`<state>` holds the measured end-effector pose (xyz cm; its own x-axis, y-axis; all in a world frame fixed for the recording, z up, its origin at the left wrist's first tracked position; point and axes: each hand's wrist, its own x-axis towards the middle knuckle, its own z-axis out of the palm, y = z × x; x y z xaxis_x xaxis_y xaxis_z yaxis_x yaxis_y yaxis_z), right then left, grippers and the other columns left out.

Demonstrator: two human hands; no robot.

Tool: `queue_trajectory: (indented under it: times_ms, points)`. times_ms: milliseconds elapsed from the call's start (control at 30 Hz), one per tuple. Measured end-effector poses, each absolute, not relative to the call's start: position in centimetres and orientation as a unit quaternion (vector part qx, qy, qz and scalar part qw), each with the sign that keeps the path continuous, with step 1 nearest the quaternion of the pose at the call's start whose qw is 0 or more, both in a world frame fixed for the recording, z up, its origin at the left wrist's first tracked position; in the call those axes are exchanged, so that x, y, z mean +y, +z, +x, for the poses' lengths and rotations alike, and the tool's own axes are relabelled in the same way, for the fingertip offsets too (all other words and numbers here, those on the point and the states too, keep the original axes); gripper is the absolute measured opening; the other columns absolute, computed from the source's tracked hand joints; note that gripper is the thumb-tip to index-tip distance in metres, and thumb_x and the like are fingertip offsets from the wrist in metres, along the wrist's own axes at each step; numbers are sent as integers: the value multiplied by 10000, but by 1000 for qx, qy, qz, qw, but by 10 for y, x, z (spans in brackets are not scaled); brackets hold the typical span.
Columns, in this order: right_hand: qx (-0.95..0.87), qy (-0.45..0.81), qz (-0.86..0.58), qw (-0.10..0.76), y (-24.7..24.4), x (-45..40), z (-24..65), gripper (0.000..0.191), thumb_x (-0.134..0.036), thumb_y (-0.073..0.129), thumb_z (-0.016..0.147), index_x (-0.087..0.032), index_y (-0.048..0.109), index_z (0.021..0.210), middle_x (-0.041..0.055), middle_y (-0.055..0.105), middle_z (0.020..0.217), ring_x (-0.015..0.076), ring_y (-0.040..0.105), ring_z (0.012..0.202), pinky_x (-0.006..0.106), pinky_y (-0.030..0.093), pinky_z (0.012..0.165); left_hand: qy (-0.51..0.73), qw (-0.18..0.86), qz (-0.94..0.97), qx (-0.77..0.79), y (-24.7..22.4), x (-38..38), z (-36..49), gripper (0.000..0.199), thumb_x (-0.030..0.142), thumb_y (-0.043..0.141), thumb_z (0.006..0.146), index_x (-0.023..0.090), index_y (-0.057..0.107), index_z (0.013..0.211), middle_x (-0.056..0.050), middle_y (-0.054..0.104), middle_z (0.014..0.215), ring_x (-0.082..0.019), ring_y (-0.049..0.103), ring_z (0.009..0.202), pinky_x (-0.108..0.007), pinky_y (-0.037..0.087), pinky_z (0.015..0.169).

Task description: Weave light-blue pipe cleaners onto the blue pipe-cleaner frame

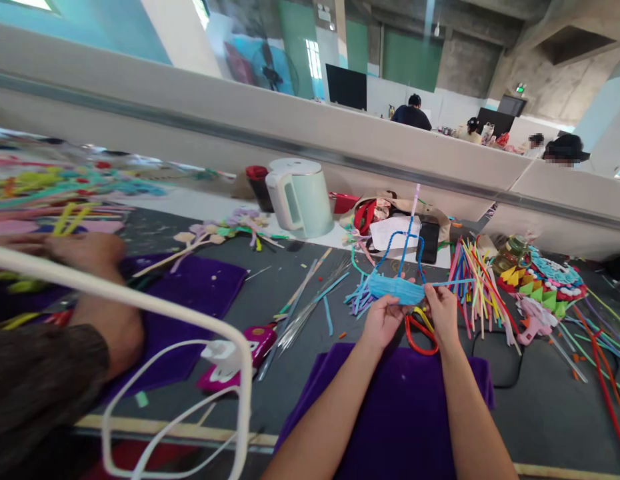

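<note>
A light blue pipe-cleaner piece (394, 289), packed into a flat boat-like shape, is held above the table. Dark blue twisted stems (421, 257) stand up from it or behind it; which I cannot tell. My left hand (381, 324) is closed on its lower edge, thumb in front. At the right end, my right hand (443, 311) pinches a light blue pipe cleaner (459, 283) that sticks out to the right. Scissors (422, 341) with red and yellow handles lie just below, between my hands. Under my forearms spreads a purple cloth (400, 393).
Bundled coloured pipe cleaners (477, 280) lie to the right, beside a glass jar (513, 253). A white kettle (305, 200), phone (429, 243) and pink power strip (215, 377) are about. At left, a white tube frame (244, 393) crosses before another person's arm (103, 320).
</note>
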<state>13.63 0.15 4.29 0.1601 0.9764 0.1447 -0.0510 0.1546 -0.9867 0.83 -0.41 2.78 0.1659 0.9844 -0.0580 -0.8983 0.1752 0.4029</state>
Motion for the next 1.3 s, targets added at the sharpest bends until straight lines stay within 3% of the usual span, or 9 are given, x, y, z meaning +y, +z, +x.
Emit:
queue_trajectory:
  times_ms: [167,333,500,700,967,1300]
  points:
    - [-401,525,-453,599,41,-1,137,392,-495,673,696,-189,446,603,-85,422,468,41,308,377,179,197,356,628,755,147,124,33,-7,9,689,14,460,683,151,424,1358,-111,610,1243,-267,585,1115,-430,471,942]
    - [-371,529,-442,622,35,0,138,373,-457,694,693,-179,458,616,-89,415,470,30,301,382,163,189,355,624,754,171,109,37,-10,10,738,23,474,681,196,373,1392,-109,523,1347,-295,476,1236,-479,410,1002]
    - [-356,536,-427,636,31,1,139,329,-443,684,714,-174,500,667,-91,403,479,32,307,402,154,214,364,630,732,218,140,36,-12,14,773,-19,508,699,284,351,1393,-66,511,1365,-274,456,1257,-473,374,1035]
    - [-331,548,-410,650,30,1,142,327,-432,673,725,-178,482,647,-82,401,506,34,319,420,145,218,362,623,723,252,161,33,-13,16,725,-28,540,700,257,412,1354,-85,499,1373,-280,423,1281,-451,346,1055]
    - [-284,583,-374,663,33,4,142,295,-358,689,696,-174,474,614,-82,408,500,34,335,423,148,244,374,624,724,244,163,29,-13,18,743,-33,545,709,314,401,1351,-55,444,1422,-283,399,1297,-476,344,1047]
    - [-303,591,-384,642,32,4,143,308,-430,689,697,-179,513,674,-77,428,520,46,365,431,159,290,385,630,721,232,171,31,-12,17,711,-47,539,702,288,444,1322,-48,433,1430,-277,382,1306,-453,350,1057]
